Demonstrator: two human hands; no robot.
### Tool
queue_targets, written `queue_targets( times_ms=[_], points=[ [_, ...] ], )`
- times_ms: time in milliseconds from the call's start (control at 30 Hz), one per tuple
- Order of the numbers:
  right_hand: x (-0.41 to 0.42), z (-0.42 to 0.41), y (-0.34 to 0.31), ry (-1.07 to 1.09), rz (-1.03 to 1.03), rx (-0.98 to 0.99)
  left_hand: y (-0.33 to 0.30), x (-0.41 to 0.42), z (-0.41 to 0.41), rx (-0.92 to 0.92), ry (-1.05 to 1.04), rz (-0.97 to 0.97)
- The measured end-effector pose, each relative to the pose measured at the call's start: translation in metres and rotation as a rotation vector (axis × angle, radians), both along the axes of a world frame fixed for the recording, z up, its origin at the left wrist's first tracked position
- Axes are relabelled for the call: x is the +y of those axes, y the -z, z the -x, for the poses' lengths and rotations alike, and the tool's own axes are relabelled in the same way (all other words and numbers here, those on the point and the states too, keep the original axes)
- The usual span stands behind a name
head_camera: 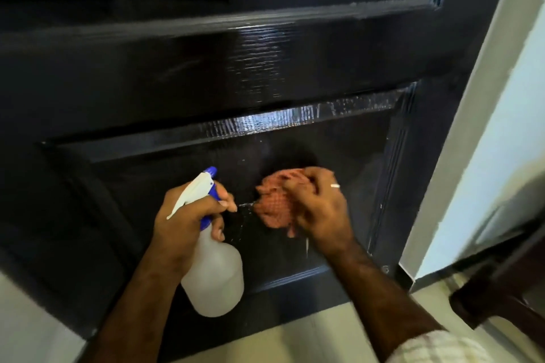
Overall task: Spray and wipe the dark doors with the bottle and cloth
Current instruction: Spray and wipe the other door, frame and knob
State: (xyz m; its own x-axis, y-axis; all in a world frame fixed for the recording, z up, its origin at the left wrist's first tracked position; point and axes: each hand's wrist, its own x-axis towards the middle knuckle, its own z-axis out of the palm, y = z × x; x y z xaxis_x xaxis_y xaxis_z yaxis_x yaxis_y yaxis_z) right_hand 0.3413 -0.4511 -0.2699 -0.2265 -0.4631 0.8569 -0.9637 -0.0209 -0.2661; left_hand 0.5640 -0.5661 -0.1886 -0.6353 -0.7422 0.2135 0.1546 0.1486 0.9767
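Observation:
A glossy dark panelled door (236,68) fills most of the view. My left hand (182,224) grips the neck of a white spray bottle (215,277) with a blue and white trigger head, its nozzle aimed at the lower panel. My right hand (318,209), with a ring on one finger, presses a bunched pink-red cloth (272,203) against that lower panel. Small wet drops and streaks show on the door between the two hands.
A pale wall and door frame (477,127) stand on the right. Dark wooden furniture (501,283) juts in at the lower right. Light floor tiles (309,330) lie below the door's bottom edge.

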Motion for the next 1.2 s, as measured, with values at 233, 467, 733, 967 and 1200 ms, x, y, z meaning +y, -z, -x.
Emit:
queue_targets(
  times_ms=[233,467,733,967,1200],
  points=[
    [-0.022,-0.006,-0.068,0.246,0.595,-0.531,0.01,-0.002,0.001,-0.003,0.006,0.003],
    [-0.006,-0.03,0.0,0.011,0.013,-0.033,0.023,-0.007,-0.006,0.003,-0.013,0.009],
    [-0.013,0.008,-0.039,0.287,0.462,-0.387,0.055,-0.009,-0.008,-0.045,-0.064,0.002],
    [-0.008,-0.031,0.012,0.074,0.084,-0.099,0.079,-0.002,-0.026,-0.082,-0.129,-0.08],
    [-0.05,-0.043,-0.074,0.099,0.485,-0.274,0.107,-0.002,-0.058,-0.086,-0.183,-0.122]
  ],
)
